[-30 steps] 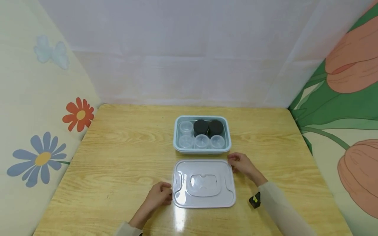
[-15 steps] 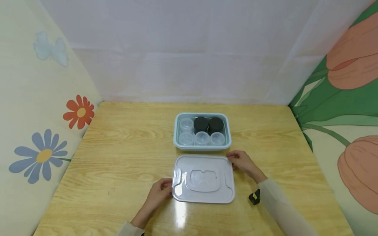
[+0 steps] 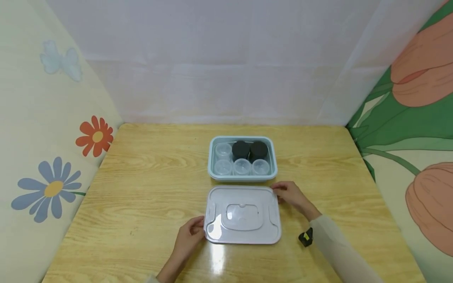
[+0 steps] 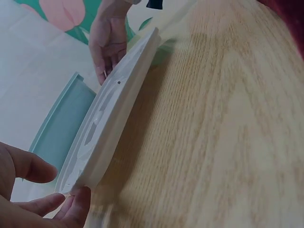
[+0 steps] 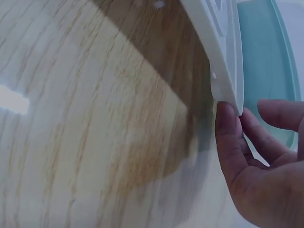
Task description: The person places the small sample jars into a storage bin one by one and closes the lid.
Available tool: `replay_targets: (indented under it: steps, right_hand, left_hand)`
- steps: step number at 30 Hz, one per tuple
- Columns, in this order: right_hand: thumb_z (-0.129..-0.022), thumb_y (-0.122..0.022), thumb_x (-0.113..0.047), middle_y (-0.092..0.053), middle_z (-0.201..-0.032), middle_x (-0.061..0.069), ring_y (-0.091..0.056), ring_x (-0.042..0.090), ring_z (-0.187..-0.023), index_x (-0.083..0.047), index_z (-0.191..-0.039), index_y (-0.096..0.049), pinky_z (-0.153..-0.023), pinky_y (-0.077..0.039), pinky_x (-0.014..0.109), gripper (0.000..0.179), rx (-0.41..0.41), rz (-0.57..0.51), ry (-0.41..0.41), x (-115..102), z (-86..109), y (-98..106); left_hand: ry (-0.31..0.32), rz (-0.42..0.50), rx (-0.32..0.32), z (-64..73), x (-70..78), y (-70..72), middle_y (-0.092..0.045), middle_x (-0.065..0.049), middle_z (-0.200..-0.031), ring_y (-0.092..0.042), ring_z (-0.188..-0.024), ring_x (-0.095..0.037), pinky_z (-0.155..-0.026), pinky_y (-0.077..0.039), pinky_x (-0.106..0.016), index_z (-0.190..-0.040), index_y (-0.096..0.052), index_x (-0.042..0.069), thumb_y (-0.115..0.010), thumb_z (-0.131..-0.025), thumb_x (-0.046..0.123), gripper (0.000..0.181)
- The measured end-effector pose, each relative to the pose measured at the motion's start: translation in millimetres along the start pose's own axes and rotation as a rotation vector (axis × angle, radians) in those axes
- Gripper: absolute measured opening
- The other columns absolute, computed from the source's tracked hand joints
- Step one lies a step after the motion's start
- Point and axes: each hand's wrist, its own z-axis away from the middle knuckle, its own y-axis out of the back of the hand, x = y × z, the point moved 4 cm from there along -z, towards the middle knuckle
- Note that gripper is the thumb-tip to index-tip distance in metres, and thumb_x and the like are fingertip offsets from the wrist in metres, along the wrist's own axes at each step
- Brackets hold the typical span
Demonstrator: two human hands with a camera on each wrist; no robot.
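A pale, translucent rectangular lid (image 3: pixel 242 234) lies in front of the light blue box (image 3: pixel 242 179), its raised panel facing up. In the left wrist view the lid (image 4: pixel 107 137) is tilted, with a shadow along the table below its edge. My left hand (image 3: pixel 188 237) holds its left edge; the fingers (image 4: pixel 78 206) curl at the rim and the thumb stands apart. At the far right corner, my right hand (image 3: pixel 291 196) holds the lid with its fingertips (image 5: pixel 226 118) at the rim, thumb apart. Inside the box stand several clear round cups (image 3: pixel 242 166) and two black-topped jars (image 3: pixel 258 150).
A small black object with a yellow mark (image 3: pixel 306 237) shows beside the right sleeve (image 3: pixel 339 247). The wood-grain table (image 3: pixel 141 188) backs onto a white cloth (image 3: pixel 226 94), with flower-printed panels on both sides.
The lid has shifted slightly left and away from me, with both hands staying at its edges. The box and its contents have stayed put.
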Motion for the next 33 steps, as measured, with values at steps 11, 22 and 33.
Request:
replay_targets:
  steps: [11, 22, 33]
  right_hand:
    - [-0.094, -0.052, -0.007, -0.062, -0.115, 0.025, -0.062, 0.018, -0.090, 0.010, -0.119, -0.058, -0.073, -0.056, 0.033, 0.031, -0.023, -0.020, 0.047, -9, 9.6, 1]
    - [-0.096, -0.049, -0.006, -0.059, -0.121, 0.026, -0.063, 0.018, -0.093, 0.009, -0.122, -0.057, -0.077, -0.056, 0.034, 0.031, -0.032, -0.026, 0.048, -20, 19.6, 4]
    - [-0.095, -0.050, -0.006, -0.060, -0.119, 0.024, -0.061, 0.013, -0.089, 0.009, -0.123, -0.056, -0.078, -0.056, 0.035, 0.032, -0.027, -0.058, 0.051, -31, 25.6, 9]
  left_hand:
    - [0.013, 0.026, 0.016, 9.9, 4.7, 3.9, -0.063, -0.021, -0.103, -0.062, -0.085, -0.015, -0.072, -0.052, -0.018, -0.122, -0.053, -0.013, -0.060, -0.072, -0.011, 0.051]
    - [0.023, 0.081, 0.020, 15.8, 17.4, 11.6, -0.062, -0.017, -0.101, -0.060, -0.082, -0.010, -0.073, -0.052, -0.019, -0.122, -0.053, -0.010, -0.064, -0.069, -0.014, 0.054]
    - [0.044, 0.106, 0.017, 18.4, 30.0, 16.5, -0.061, -0.017, -0.101, -0.059, -0.083, -0.010, -0.071, -0.053, -0.020, -0.121, -0.053, -0.008, -0.064, -0.068, -0.015, 0.055]
